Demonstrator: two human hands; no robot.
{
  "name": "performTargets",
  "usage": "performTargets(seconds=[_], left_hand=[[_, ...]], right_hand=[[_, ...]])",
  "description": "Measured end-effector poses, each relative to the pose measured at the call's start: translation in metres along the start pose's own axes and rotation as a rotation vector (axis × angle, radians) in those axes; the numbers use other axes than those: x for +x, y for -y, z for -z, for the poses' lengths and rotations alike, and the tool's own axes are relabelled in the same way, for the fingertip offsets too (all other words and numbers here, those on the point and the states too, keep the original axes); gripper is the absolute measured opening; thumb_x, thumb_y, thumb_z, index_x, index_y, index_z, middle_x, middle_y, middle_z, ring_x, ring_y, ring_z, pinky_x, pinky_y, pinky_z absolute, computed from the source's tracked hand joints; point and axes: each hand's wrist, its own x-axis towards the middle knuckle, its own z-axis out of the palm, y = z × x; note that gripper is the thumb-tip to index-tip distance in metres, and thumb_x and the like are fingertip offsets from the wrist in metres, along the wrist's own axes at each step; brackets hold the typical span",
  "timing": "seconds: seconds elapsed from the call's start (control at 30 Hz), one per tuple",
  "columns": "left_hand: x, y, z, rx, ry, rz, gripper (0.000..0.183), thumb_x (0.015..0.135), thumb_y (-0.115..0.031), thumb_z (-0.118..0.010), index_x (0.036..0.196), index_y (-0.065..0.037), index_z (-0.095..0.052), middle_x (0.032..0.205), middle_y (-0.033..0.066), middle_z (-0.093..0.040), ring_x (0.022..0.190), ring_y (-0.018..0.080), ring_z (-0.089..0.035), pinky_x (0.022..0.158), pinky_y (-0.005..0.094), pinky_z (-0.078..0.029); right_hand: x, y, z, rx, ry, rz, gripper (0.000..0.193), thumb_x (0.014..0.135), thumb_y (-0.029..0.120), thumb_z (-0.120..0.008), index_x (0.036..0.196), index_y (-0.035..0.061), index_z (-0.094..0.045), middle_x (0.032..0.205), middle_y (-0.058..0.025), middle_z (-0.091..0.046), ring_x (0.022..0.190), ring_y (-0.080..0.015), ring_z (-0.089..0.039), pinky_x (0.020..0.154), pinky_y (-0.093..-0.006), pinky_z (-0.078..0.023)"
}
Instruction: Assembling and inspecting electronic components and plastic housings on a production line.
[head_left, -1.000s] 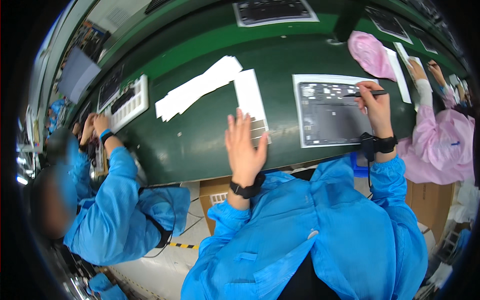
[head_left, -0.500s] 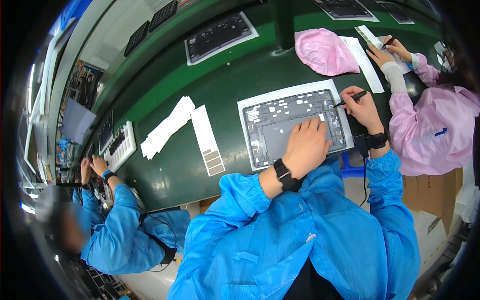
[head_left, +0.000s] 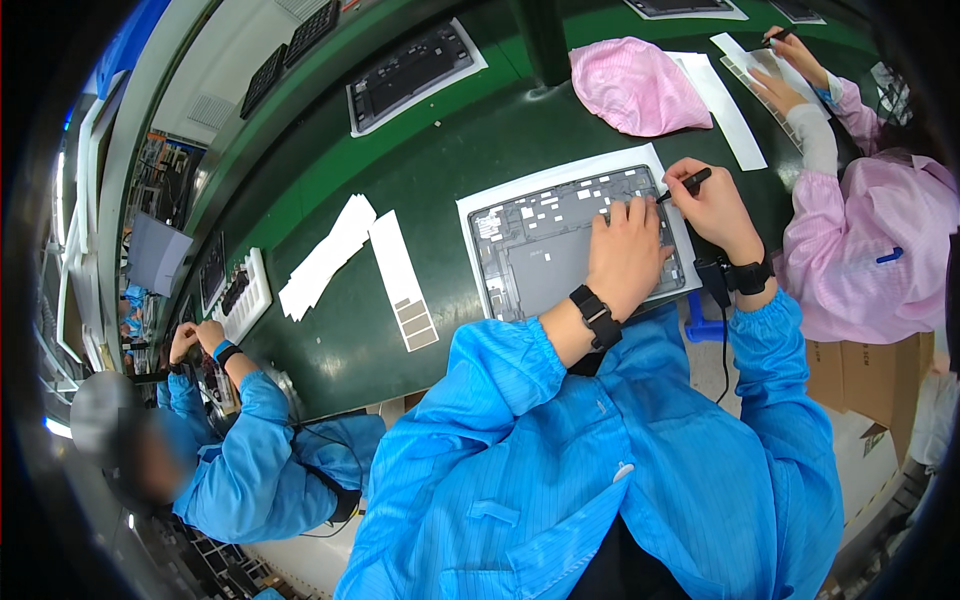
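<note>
A grey tablet housing [head_left: 555, 265] with many small white patches along its upper part lies on a white sheet [head_left: 474, 232] on the bench. My left hand [head_left: 628, 258] rests on the housing's right half, fingers stretched out and lying flat. Between the fingers of my right hand [head_left: 718, 212] is a slim black pen-shaped tool [head_left: 697, 180]; whether it is a pair of tweezers I cannot tell. Its tip reaches the housing's upper right edge, close beside my left fingertips. Part of the housing is hidden under my left hand.
Left of the housing lie a white strip with grey-brown patches [head_left: 402, 275] and a stack of white strips [head_left: 325, 260]. A pink cap [head_left: 640, 88] sits beyond it. Co-workers in pink [head_left: 855, 250] and blue [head_left: 250, 460] flank me. Another housing [head_left: 412, 78] lies behind.
My left hand has slid right and farther up the housing, its fingertips now beside the tool's tip. My right hand keeps the tool near the right edge. The view has shifted a little.
</note>
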Motion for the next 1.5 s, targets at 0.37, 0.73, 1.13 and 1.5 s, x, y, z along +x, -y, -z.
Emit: performTargets(seconds=[0.37,0.73,1.13,1.5], left_hand=[[0.002,-0.007,-0.011,0.030,0.011,0.014,0.060,0.086,-0.035,-0.065,0.131,0.003,-0.053,0.110,0.0089,-0.056,0.104,0.0237,-0.053,0.090,0.0425,-0.041],[0.004,0.000,0.001,0.044,0.050,0.002,0.049,0.088,-0.031,-0.062,0.123,0.003,-0.057,0.110,0.0115,-0.057,0.106,0.0255,-0.052,0.093,0.0428,-0.039],[-0.118,0.128,0.047,-0.163,0.026,0.802,0.031,0.093,-0.025,-0.058,0.098,0.006,-0.058,0.095,0.0251,-0.064,0.091,0.0414,-0.063,0.076,0.0485,-0.053],[-0.094,0.136,0.024,-1.166,-0.292,0.729,0.048,0.101,-0.035,-0.047,0.104,0.012,-0.058,0.087,0.0274,-0.068,0.088,0.0394,-0.068,0.079,0.0446,-0.051]], right_hand=[[-0.021,-0.037,0.007,0.490,-0.383,-0.142,0.023,0.098,0.021,-0.059,0.089,-0.0003,-0.064,0.068,-0.0038,-0.065,0.053,-0.0040,-0.053,0.046,-0.0204,-0.037],[-0.028,-0.030,-0.024,0.316,-0.366,-0.047,0.026,0.100,0.021,-0.056,0.106,-0.0026,-0.065,0.087,-0.0077,-0.068,0.079,-0.0113,-0.063,0.071,-0.0244,-0.049],[-0.074,-0.003,-0.042,-0.126,-0.375,0.096,0.023,0.082,0.001,-0.067,0.105,0.0011,-0.064,0.085,-0.0067,-0.065,0.067,-0.0125,-0.058,0.059,-0.0247,-0.046],[-0.075,-0.021,-0.053,-0.127,-0.423,0.050,0.024,0.083,-0.002,-0.062,0.107,0.0005,-0.064,0.088,-0.0120,-0.066,0.075,-0.0180,-0.064,0.067,-0.0293,-0.052]])
